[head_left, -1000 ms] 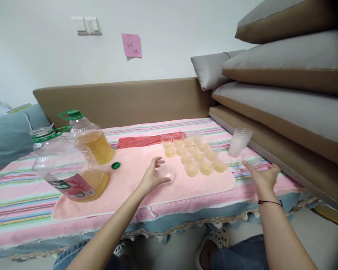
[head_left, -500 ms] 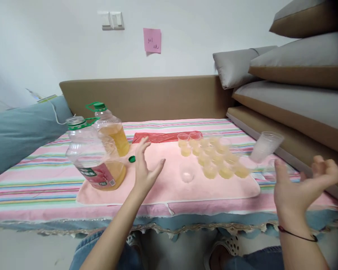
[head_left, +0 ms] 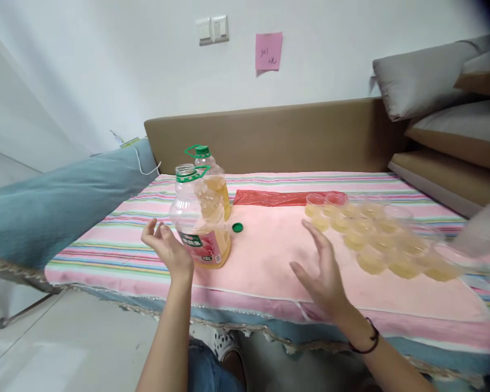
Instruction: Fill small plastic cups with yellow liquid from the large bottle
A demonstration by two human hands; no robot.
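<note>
My left hand (head_left: 169, 250) is raised with fingers apart and curled, holding nothing, just left of the front juice bottle (head_left: 202, 239). That large clear bottle has a pink label, a green collar and handle, an uncapped mouth and yellow juice low inside. Behind it stands a second bottle (head_left: 218, 188) with its green cap on and more juice. My right hand (head_left: 324, 272), also empty, hovers over the pink mat (head_left: 265, 261) with thumb and fingers spread. Right of it, several clear plastic cups (head_left: 371, 260) of yellow juice stand grouped. A green bottle cap (head_left: 237, 227) lies beside the front bottle.
A red plastic bag (head_left: 269, 198) lies along the mat's back edge. At the far right is a blurred stack of clear cups (head_left: 484, 228). Grey and brown cushions (head_left: 453, 128) pile up behind it, and a blue cushion (head_left: 77, 196) is at the left.
My view has swung left. My right hand has come in from the far right to beside the cups, and my left hand has shifted to the front bottle's left side. A lone cup no longer shows.
</note>
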